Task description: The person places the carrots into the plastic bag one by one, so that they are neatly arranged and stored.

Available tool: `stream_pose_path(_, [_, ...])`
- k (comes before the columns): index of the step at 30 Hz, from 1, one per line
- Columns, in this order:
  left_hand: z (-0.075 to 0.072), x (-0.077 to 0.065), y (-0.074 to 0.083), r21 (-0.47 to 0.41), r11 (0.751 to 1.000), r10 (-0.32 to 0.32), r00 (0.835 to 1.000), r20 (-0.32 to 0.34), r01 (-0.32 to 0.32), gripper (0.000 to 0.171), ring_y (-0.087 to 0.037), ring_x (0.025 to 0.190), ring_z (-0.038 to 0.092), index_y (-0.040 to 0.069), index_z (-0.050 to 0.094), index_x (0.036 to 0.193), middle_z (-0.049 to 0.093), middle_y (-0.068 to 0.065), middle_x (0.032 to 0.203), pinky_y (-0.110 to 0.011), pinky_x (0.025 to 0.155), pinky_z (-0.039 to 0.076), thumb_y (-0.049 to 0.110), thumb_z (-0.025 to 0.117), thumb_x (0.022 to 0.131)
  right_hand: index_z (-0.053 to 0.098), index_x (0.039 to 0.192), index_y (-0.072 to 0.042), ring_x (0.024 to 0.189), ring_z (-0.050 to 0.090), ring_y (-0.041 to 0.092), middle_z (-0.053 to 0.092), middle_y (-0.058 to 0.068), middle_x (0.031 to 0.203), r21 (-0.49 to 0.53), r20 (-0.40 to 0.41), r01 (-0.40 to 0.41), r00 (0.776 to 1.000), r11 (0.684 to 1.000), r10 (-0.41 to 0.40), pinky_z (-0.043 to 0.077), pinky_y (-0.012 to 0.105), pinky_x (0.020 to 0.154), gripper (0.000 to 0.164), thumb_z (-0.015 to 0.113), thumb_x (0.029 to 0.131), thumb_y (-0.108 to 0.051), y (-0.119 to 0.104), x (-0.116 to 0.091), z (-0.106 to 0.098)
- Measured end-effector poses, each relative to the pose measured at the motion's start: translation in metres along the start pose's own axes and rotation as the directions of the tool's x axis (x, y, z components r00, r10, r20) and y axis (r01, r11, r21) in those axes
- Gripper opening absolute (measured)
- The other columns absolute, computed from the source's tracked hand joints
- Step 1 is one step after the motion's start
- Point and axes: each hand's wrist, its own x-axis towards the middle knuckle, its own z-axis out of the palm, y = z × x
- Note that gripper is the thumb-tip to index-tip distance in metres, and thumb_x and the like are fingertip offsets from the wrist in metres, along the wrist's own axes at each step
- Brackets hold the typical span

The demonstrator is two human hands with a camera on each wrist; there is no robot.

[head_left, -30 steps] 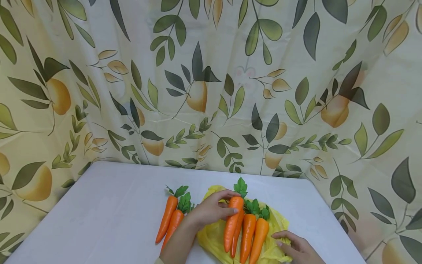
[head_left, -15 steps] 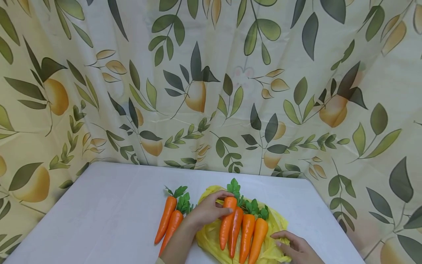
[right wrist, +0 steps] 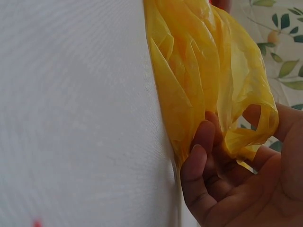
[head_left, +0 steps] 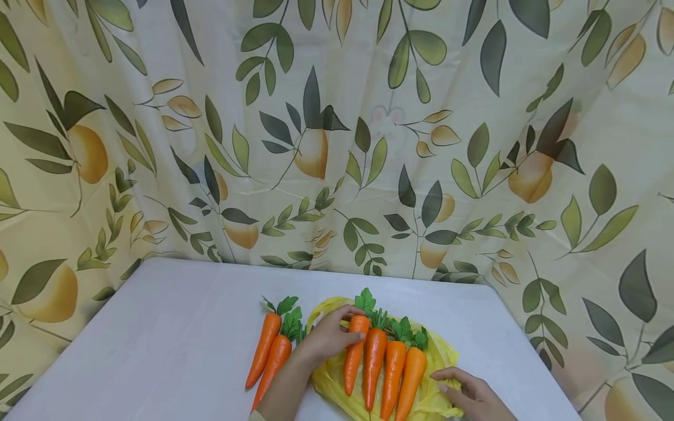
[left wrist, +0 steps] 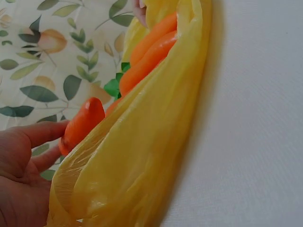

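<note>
My left hand (head_left: 332,336) pinches the top of an orange carrot (head_left: 354,356) with green leaves. This carrot is leftmost in a row on a yellow plastic bag (head_left: 337,392). Beside it on the bag lie more carrots, among them a glossy one (head_left: 374,356) and the rightmost (head_left: 412,380). In the left wrist view, thumb and fingers are about the end of the held carrot (left wrist: 84,124), beside the bag wall (left wrist: 137,151). At the bag's right edge my right hand (head_left: 474,394) holds the plastic. The right wrist view shows its curled fingers around the crumpled bag (right wrist: 189,71).
Two carrots (head_left: 264,351) lie side by side on the white table (head_left: 158,351), left of the bag and partly behind my left forearm. A curtain (head_left: 337,146) printed with leaves and fruit hangs behind the table.
My left hand has moved the held carrot leftward, away from the glossy carrot it partly covered, so the carrots on the bag now lie spread side by side. My right hand stays nearly still.
</note>
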Motion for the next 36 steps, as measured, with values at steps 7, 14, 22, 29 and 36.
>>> stream_pose_path(7, [0.001,0.000,-0.005,0.069,0.997,-0.018,1.000,-0.015,0.019,0.036,-0.024,0.097,0.061,0.009,0.067,0.126,0.061,-0.007,0.118,-0.043,0.079,0.053,0.000,0.075,0.092,0.053,0.135,0.010,0.088,0.068,0.027,0.064,0.012,0.110,0.012,0.017,0.002,1.000,1.000,-0.002,0.059,0.032,0.073,0.043,0.056,0.108,-0.022,-0.001,0.000,-0.001])
stream_pose_path(14, [0.001,-0.002,-0.006,0.074,0.996,-0.039,0.999,-0.006,0.039,0.036,-0.025,0.098,0.060,0.008,0.068,0.124,0.060,-0.008,0.116,-0.043,0.078,0.055,0.000,0.075,0.090,0.055,0.134,0.007,0.089,0.067,0.028,0.064,0.012,0.104,-0.004,0.002,-0.019,1.000,1.000,0.019,0.058,0.032,0.073,0.041,0.057,0.107,-0.023,-0.001,0.000,-0.001])
stream_pose_path(22, [0.004,-0.001,-0.012,0.118,0.992,-0.042,0.998,-0.038,0.046,0.036,-0.027,0.099,0.059,0.011,0.070,0.122,0.061,-0.005,0.116,-0.047,0.082,0.053,0.001,0.077,0.089,0.055,0.134,0.007,0.089,0.066,0.029,0.062,0.011,0.102,-0.025,-0.010,-0.027,1.000,0.999,0.027,0.057,0.031,0.072,0.041,0.058,0.107,-0.023,-0.001,0.000,0.000])
stream_pose_path(29, [0.004,-0.002,-0.014,0.155,0.986,-0.055,0.997,-0.057,0.063,0.037,-0.030,0.107,0.059,0.012,0.070,0.124,0.062,-0.007,0.119,-0.056,0.093,0.048,0.004,0.079,0.089,0.058,0.132,0.006,0.090,0.063,0.028,0.061,0.010,0.108,-0.067,-0.053,-0.035,0.998,0.997,0.032,0.055,0.030,0.074,0.042,0.061,0.106,-0.027,-0.003,0.000,0.003])
stream_pose_path(36, [0.006,-0.001,-0.016,0.185,0.981,-0.040,0.996,-0.081,0.055,0.037,-0.032,0.110,0.059,0.011,0.071,0.123,0.063,-0.009,0.119,-0.058,0.097,0.046,0.004,0.080,0.088,0.058,0.132,0.006,0.090,0.062,0.028,0.061,0.010,0.107,-0.071,-0.059,-0.034,0.998,0.997,0.030,0.055,0.029,0.073,0.042,0.062,0.106,-0.027,-0.004,-0.001,0.003])
